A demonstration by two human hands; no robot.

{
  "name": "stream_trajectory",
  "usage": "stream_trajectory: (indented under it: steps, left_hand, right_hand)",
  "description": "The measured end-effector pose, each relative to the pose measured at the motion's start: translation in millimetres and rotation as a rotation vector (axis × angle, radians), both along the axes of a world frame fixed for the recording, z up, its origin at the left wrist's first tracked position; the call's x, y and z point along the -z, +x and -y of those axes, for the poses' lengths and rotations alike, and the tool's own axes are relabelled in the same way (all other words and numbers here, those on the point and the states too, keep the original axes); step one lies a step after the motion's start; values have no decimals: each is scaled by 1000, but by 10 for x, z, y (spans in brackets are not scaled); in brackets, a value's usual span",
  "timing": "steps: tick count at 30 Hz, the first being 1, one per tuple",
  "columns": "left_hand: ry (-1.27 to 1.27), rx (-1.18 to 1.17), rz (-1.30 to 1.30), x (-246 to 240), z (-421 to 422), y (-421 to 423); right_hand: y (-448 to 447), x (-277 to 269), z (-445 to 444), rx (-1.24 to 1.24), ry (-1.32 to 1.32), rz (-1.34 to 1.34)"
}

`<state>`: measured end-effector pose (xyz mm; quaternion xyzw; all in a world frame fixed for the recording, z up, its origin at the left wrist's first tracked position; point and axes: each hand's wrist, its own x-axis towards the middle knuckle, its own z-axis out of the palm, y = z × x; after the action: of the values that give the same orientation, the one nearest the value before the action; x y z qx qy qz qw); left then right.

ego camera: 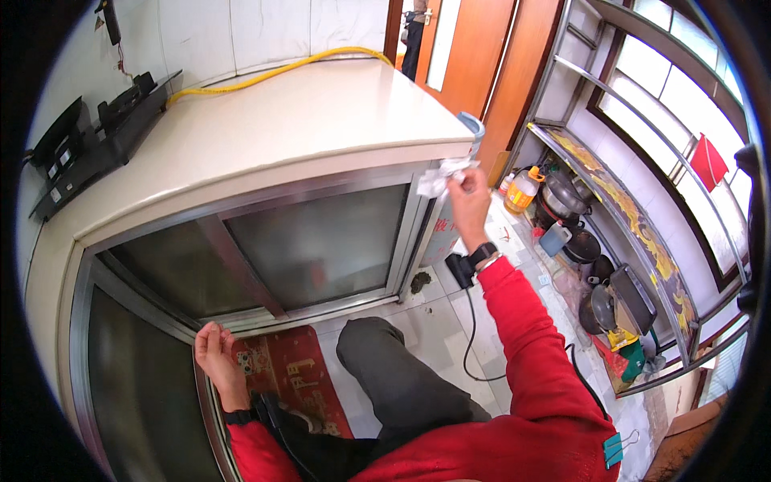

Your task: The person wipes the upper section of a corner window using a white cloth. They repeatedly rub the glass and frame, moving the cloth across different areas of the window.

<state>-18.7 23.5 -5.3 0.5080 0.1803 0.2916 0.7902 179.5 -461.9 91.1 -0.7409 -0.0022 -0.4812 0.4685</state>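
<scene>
My right hand [470, 196] pinches a crumpled white tissue [435, 182] at the upper right corner of a low cabinet. The tissue lies against the aluminium frame [411, 208], just under the edge of the cream countertop [313, 114]. Behind that frame are dark glass sliding panels [325, 241]. Lower left, my left hand [215, 358] is raised beside the frame of another glass door [144, 367]. Its fingers are curled in, and I see nothing held in them. Whether it touches the frame is unclear.
A yellow hose [283, 67] runs along the countertop's back, near black appliance parts [102, 141]. Right, a metal rack [632, 223] stands over pans [563, 196] and an oil bottle [523, 190]. A red mat [301, 373] lies on the tiles. A person [413, 42] stands beyond the doorway.
</scene>
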Motion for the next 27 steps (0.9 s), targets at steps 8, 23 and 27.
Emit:
stream_trajectory:
  steps: [8,23,27]
  left_hand:
    - [-24,-33,-26,-46,7,-87]
    - [17,-77,-52,-353,-33,-534]
    - [42,-133,-13,-304,-189,-596]
  right_hand:
    - [-32,304,86,-81,-5,-185]
    - [-85,-729,-1554,-234,-588,213]
    - [-116,-782,-2113,-282,-726,268]
